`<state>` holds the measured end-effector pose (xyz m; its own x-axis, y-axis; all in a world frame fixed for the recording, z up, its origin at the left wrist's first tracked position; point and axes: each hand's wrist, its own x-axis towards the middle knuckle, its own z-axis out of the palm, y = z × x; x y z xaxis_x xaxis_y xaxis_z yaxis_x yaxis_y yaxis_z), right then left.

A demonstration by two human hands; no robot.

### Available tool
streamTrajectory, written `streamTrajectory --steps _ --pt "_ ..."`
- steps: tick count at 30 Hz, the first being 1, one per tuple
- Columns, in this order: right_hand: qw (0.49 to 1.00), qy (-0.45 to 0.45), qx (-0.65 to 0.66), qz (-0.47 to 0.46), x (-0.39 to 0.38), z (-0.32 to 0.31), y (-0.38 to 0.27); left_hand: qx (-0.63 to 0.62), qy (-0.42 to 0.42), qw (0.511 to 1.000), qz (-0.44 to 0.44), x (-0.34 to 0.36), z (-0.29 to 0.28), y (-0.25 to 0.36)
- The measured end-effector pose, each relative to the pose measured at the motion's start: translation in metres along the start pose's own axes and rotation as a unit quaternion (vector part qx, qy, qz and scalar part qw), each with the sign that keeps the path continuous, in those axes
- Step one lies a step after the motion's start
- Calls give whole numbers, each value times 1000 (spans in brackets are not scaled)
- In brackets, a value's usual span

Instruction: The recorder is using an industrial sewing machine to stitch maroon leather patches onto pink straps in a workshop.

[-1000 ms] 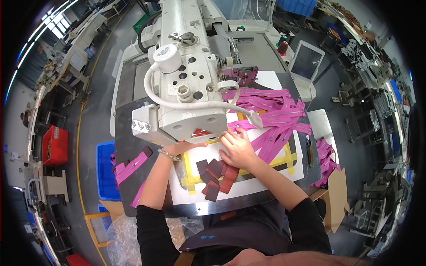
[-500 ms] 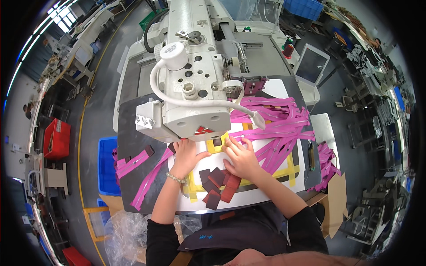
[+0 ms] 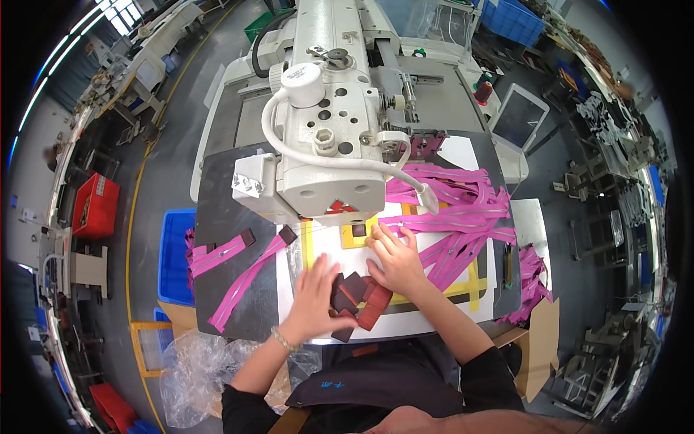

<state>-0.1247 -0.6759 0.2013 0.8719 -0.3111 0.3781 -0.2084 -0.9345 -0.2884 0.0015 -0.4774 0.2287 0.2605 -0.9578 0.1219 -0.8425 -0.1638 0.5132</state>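
My left hand (image 3: 312, 298) is spread over the left side of a small pile of dark brown and reddish rectangular patches (image 3: 376, 307), its fingers apart and partly covering them. My right hand (image 3: 397, 262) rests beyond the pile, fingers bent onto the end of a pink zipper (image 3: 426, 223); the exact grip is hidden under the fingers. Just left of those fingertips lies a dark patch (image 3: 359, 230) inside a yellow frame (image 3: 348, 239) on a white sheet. Two pink zippers with dark patches at their ends, one of them a nearer zipper (image 3: 246, 278), lie left of the sheet.
A white sewing machine head (image 3: 329, 184) overhangs the work area. Many pink zippers (image 3: 470, 192) fan out on the right. A blue bin (image 3: 177, 264) stands left of the table, a cardboard box (image 3: 538, 347) at the lower right. Clear plastic (image 3: 195, 376) hangs at the near left.
My left hand has moved from under the machine head, by a zipper's patched end, back toward me onto the pile of patches. My right hand stays at the zipper end.
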Motion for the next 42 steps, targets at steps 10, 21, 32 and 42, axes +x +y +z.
streamTrajectory --steps 10,21,32,42 --pt "1000 7 9 0 -1 0 0 102 -39 992 66 -3 36 20" --pt "996 11 91 23 -2 0 5 9 -21 998 55 28 47 21" --pt "994 27 -54 -90 28 -20 24 -95 138 985 47 60 8 -6" --pt "980 164 68 90 68 7 65 22 90 993 -74 79 4 -31"
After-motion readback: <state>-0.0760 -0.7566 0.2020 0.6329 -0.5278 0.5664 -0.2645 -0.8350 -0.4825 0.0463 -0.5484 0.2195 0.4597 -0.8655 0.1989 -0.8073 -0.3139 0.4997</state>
